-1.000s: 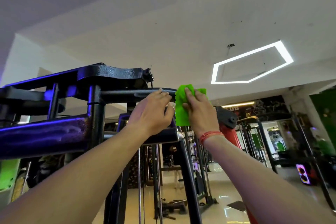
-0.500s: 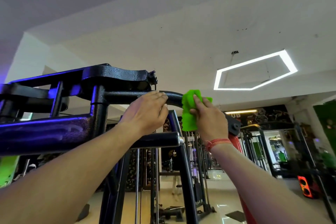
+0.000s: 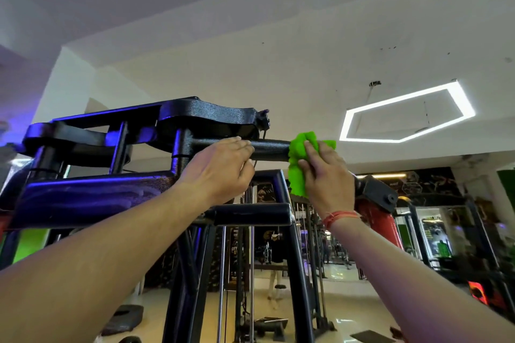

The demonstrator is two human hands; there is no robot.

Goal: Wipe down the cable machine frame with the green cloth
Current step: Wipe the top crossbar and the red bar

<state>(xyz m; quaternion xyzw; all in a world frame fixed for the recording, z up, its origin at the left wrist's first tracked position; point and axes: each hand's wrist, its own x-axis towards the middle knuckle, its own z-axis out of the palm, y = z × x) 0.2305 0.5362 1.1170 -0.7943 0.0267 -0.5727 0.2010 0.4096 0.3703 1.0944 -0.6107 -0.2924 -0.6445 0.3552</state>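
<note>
The cable machine frame (image 3: 92, 192) is black metal, lit blue on the left, and fills the lower left of the head view. A round black top bar (image 3: 271, 150) runs rightward from it overhead. My left hand (image 3: 220, 168) grips this bar with its fingers curled over the top. Just to the right, my right hand (image 3: 327, 175) holds the bright green cloth (image 3: 299, 164) wrapped against the bar, fingers curled round cloth and bar. The cloth's lower part hangs below the bar. A red string circles my right wrist.
A bracket and red upright (image 3: 379, 211) join the bar's right end. Black uprights (image 3: 299, 273) and cables drop below my hands. More gym machines (image 3: 459, 245) stand to the right on a shiny floor. A hexagonal ceiling light (image 3: 407, 114) glows at upper right.
My right hand has slid the green cloth rightward along the top bar, baring more bar between my hands. My left hand keeps its grip on the bar. The view has tilted slightly.
</note>
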